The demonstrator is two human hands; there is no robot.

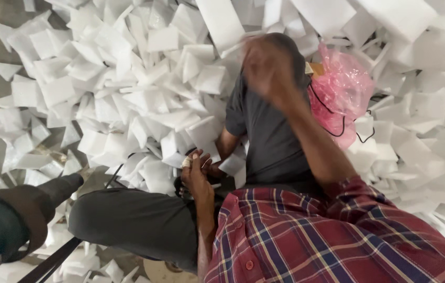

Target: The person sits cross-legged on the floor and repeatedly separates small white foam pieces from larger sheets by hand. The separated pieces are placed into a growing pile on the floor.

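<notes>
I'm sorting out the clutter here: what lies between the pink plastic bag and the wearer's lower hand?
In the head view, another person's dark grey shirt lies between the pink plastic bag and the left hand, with small white foam pieces beside that hand.

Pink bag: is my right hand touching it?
Apart. The head view shows the blurred right hand raised to the left of the pink bag, with a strip of dark grey cloth showing between them.

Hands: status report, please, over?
Right hand raised, blurred, grip unclear. Left hand low by white foam piece. Another person's arm close alongside.
</notes>
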